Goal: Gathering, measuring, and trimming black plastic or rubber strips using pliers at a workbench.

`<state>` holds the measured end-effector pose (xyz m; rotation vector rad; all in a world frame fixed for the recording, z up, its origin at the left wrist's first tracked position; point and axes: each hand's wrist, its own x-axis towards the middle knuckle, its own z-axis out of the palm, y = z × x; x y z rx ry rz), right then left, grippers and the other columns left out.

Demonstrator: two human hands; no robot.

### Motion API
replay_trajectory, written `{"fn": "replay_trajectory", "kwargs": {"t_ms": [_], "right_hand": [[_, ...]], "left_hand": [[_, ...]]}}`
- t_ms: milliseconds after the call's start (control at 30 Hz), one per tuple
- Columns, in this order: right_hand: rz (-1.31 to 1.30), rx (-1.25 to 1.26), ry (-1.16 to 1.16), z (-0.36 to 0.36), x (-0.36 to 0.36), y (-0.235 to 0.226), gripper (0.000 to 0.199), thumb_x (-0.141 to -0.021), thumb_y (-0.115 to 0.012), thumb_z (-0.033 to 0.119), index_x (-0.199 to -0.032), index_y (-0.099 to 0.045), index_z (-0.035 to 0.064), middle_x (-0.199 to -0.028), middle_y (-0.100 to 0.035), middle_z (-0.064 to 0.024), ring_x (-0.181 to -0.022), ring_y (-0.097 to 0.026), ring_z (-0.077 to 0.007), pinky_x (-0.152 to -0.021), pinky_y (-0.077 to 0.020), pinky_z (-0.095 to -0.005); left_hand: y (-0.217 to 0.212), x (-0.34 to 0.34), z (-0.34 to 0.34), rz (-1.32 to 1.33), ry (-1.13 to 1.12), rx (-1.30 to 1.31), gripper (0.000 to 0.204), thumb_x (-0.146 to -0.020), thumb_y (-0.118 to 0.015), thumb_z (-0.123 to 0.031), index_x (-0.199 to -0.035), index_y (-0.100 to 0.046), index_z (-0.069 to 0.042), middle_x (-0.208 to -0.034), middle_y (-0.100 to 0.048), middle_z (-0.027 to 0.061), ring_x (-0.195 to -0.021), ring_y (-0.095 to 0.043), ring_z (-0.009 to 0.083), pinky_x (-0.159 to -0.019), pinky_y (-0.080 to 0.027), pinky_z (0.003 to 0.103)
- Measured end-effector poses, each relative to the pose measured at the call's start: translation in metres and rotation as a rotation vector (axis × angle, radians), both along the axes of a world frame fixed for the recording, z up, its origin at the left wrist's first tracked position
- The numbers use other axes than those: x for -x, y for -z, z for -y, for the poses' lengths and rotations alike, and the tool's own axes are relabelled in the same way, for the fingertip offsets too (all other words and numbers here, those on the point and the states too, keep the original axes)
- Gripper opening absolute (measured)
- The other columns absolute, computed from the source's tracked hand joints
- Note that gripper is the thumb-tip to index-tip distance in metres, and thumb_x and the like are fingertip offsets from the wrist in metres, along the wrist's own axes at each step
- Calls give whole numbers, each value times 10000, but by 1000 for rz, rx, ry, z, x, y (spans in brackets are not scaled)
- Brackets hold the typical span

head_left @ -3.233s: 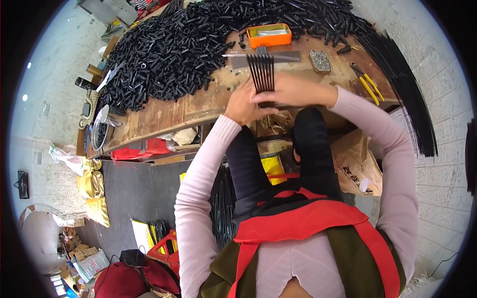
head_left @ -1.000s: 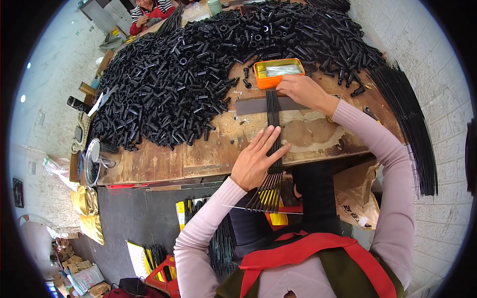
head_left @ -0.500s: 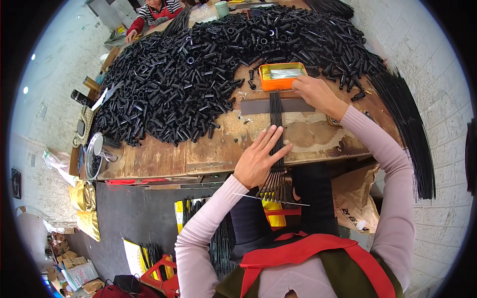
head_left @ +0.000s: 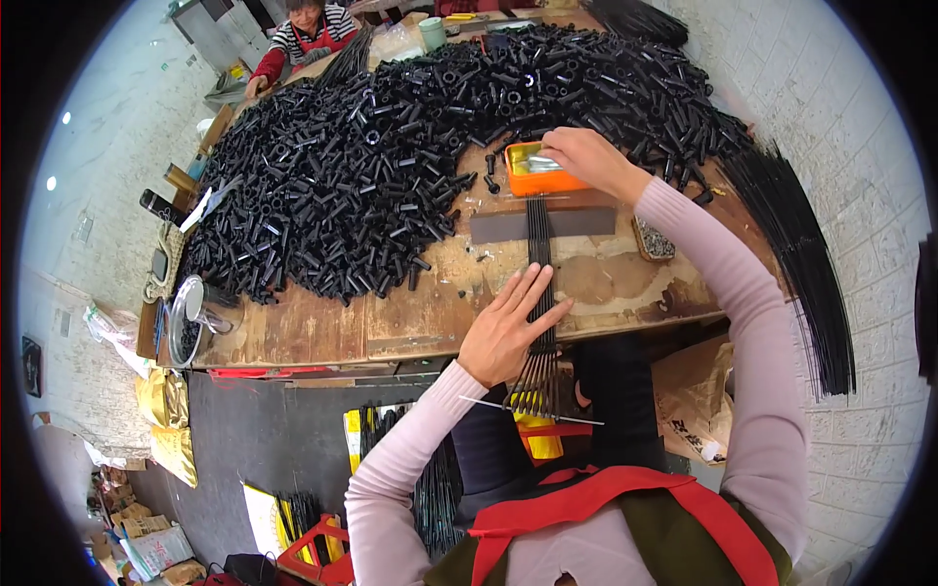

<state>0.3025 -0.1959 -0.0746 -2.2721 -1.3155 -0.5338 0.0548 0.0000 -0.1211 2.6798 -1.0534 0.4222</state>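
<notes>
My left hand (head_left: pixel 508 320) lies with fingers stretched over a row of thin black rods (head_left: pixel 540 234) at the table's front edge. Toward me the rods fan out past the edge, and a thin pale wire (head_left: pixel 583 420) crosses their near ends. Beneath their far part is a dark grey flat strip (head_left: pixel 586 223). Just beyond the rods' far ends stands an orange box (head_left: pixel 547 183) with a yellow inside and thin silvery pins (head_left: pixel 536 164) in it. My right hand (head_left: pixel 591 161) reaches over this box, fingers bent together; what they pinch, if anything, is hidden.
A big heap of black tubular parts (head_left: pixel 332 186) covers the table's far and left side. A small tray (head_left: pixel 653 239) of tiny metal pieces sits under my right forearm. Long black rods (head_left: pixel 806 273) hang over the right edge. Another person (head_left: pixel 308 39) sits at the far left.
My right hand has moved left and slightly up, from the box's right end to over its pins. My left hand stays on the rods, and the whole view has shifted slightly.
</notes>
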Motion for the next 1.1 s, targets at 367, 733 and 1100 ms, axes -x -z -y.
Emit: {"fn": "replay_trajectory", "kwargs": {"t_ms": [367, 733, 1100], "right_hand": [[-241, 175, 146, 6, -18, -12, 147, -794, -634, 78, -878, -709, -17, -817, -675, -214, -796, -659, -381, -734, -523, -421], [-69, 181, 33, 31, 69, 18, 238, -853, -576, 78, -1050, -710, 78, -847, -622, -147, -807, -635, -354, -736, -518, -447], [-97, 215, 6, 34, 70, 17, 301, -851, -581, 46, -1134, -680, 74, -849, -584, -145, -792, -615, -344, -725, -508, -429]], "left_hand": [[2, 4, 4, -23, 16, 23, 731, -705, -582, -26, -1412, -459, -162, -1536, -290, 216, -1433, -274, 373, -1175, -252, 450], [10, 25, 3, -26, 3, 75, 800, -647, -670, -77, -1413, -473, -194, -1520, -343, 180, -1418, -318, 343, -1178, -263, 436], [9, 26, 6, -30, -37, 33, 732, -700, -660, -75, -1396, -510, -245, -1515, -373, 153, -1406, -353, 329, -1160, -283, 455]]}}
